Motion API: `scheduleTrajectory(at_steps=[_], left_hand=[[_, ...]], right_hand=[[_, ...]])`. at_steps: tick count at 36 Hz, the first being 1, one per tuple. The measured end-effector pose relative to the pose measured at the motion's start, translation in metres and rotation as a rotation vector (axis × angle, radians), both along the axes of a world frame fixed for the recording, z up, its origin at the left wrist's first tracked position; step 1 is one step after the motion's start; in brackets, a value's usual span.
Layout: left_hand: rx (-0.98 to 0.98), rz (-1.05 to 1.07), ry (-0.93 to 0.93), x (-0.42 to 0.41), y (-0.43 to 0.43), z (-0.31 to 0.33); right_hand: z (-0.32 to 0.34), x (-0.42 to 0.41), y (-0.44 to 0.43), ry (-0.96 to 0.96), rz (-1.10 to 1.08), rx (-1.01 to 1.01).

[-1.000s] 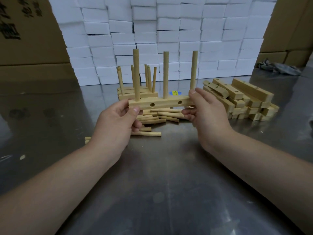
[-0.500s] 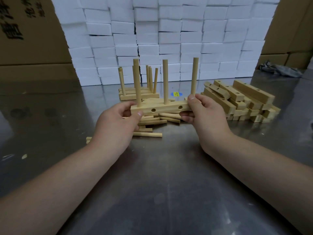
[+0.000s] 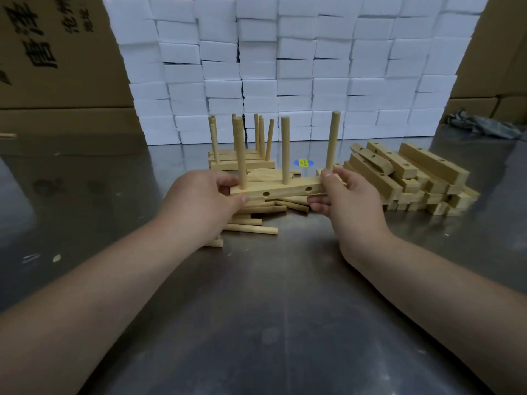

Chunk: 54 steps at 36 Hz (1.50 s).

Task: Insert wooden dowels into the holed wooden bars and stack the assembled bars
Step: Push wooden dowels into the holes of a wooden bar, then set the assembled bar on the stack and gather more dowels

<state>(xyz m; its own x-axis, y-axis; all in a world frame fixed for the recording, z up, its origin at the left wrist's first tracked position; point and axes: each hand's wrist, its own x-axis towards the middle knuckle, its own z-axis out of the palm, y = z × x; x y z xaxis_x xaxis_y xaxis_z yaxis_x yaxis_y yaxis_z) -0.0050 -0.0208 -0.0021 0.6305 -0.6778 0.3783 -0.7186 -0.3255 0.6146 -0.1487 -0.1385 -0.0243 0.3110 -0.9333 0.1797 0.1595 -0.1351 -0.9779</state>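
Lowered slightly since a second ago: dowelled bar (image 3: 281, 192), held level in the air just above loose dowels (image 3: 256, 220). Carries three upright pegs: left dowel (image 3: 241, 155) beside the left grip, middle dowel (image 3: 285, 151) between the grips, right dowel (image 3: 333, 141) against the right thumb. Pinched at its left end by left hand (image 3: 204, 201), thumb on the front face, fingers behind. Clamped at its right end by right hand (image 3: 348, 201), thumb on top, fingers beneath.

Judged light, stiff and smooth-faced. Pegs probably friction-fit only, so best carried by the bar ends, kept level, never lifted by the pegs.

Beyond the grips, stack of assembled bars (image 3: 242, 164). Right of the right grip, pile of bare holed bars (image 3: 413, 178). All on steel table (image 3: 271, 309).
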Motion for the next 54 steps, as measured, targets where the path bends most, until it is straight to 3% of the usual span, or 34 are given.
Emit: scheduleTrajectory(at_steps=[10,23,54], left_hand=[[0.069,-0.04,0.006,0.066,-0.03,0.042],[0.177,0.035,0.075,0.138,-0.092,-0.001],[0.25,0.026,-0.086,0.166,-0.12,-0.014]], right_hand=[[-0.004,0.005,0.001,-0.024,0.031,0.044],[-0.01,0.006,-0.002,-0.003,0.101,-0.009],[-0.017,0.007,-0.007,-0.032,0.179,-0.039]])
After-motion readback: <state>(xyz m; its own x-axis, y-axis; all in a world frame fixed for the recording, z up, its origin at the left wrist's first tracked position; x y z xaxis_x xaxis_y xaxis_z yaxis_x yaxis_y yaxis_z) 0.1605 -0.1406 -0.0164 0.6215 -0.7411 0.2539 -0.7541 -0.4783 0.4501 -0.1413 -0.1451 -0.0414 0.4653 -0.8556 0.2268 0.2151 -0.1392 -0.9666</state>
